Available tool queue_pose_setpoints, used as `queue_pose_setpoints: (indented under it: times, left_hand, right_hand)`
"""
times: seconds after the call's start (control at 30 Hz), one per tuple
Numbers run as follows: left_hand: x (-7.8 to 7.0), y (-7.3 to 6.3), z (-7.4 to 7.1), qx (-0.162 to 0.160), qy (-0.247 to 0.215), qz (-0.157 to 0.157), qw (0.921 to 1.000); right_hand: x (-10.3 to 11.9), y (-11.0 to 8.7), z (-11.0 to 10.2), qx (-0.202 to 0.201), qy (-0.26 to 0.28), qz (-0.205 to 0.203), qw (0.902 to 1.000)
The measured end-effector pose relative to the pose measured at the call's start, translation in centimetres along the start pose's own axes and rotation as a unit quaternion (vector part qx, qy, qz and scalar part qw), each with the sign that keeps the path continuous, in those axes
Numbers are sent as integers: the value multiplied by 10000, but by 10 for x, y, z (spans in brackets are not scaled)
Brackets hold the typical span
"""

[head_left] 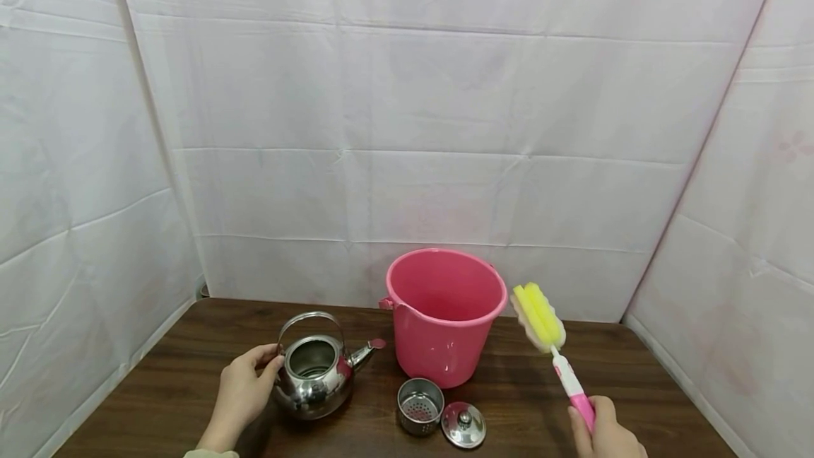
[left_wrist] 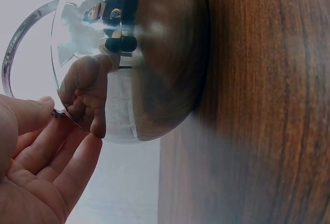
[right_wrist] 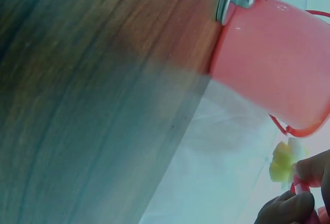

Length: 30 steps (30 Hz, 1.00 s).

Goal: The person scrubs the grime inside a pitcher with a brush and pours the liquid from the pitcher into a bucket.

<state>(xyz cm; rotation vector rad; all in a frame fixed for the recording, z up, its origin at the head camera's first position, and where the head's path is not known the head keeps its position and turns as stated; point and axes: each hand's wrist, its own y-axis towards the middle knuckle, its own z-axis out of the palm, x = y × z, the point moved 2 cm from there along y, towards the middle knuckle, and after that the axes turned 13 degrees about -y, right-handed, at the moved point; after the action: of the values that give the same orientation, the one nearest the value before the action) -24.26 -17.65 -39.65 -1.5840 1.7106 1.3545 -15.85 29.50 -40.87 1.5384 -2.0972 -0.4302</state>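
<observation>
A shiny steel teapot stands lidless on the table, its hoop handle upright and its spout pointing right. My left hand pinches the base of that handle between thumb and fingers; the left wrist view shows this grip close up at the pot's side. My right hand holds the pink end of a sponge brush, whose yellow and white head is raised above the table. In the right wrist view the fingers curl round its handle, and the sponge head is partly hidden behind them.
A pink bucket stands at the back middle of the dark wooden table. In front of it sit a perforated steel strainer and a round steel lid with a knob. White cloth hangs around the back and sides.
</observation>
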Motion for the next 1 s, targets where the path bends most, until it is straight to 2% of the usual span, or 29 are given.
queue_pose_setpoints:
  times: [0.13, 0.4, 0.5, 0.77, 1.0]
  left_hand:
    - [0, 1, 1, -39, 59, 39, 10000]
    - [0, 1, 3, 1, -1, 9, 10000]
    - [-1, 1, 4, 28, -21, -46, 10000]
    - [-3, 2, 1, -50, -17, 52, 10000]
    - [-2, -1, 0, -73, 2, -32, 10000]
  right_hand:
    - [3, -1, -3, -131, 7, 1, 9999]
    - [6, 0, -9, -11, 79, 127, 9999]
    - [7, 1, -13, 115, 121, 173, 9997]
    - [17, 5, -21, 591, 268, 265, 9975]
    - [29, 2, -25, 620, 331, 200, 9973]
